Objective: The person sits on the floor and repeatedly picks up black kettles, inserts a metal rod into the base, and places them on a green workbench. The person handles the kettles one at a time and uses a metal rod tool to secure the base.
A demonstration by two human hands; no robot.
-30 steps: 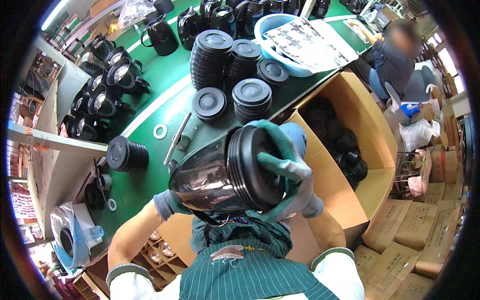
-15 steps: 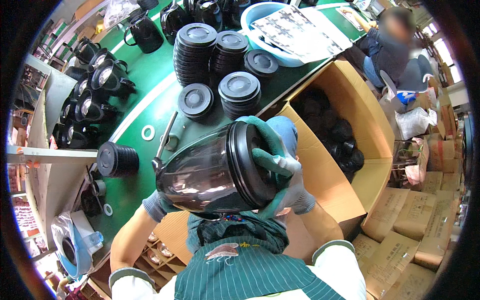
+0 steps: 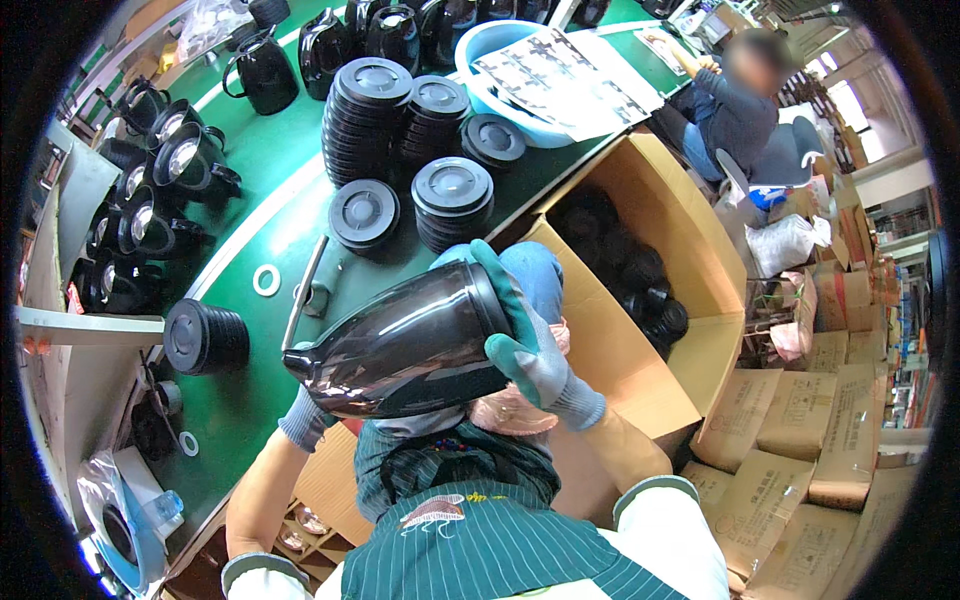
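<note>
A glossy black jug (image 3: 400, 345) lies on its side over my lap, its spout end to the left and its wide end to the right. My right hand (image 3: 535, 350), in a grey and green glove, wraps round the wide end with its fingers spread over the rim. My left hand (image 3: 308, 418), gloved too, supports the spout end from below; its fingers are mostly hidden behind the jug. Just beyond stand stacks of round black lids (image 3: 452, 190) and a shorter stack (image 3: 364, 213) beside them.
An open carton (image 3: 620, 330) of black parts stands to the right, with closed cartons (image 3: 770, 510) below it. More black jugs (image 3: 262, 75) stand on the green table (image 3: 235, 400). A blue basin (image 3: 480, 45) holds patterned sheets. A person (image 3: 735, 115) sits at the far right.
The jug has turned so the ridged end, visible before, now faces away. My right hand has shifted from across that end to its side. The whole view has swung slightly.
</note>
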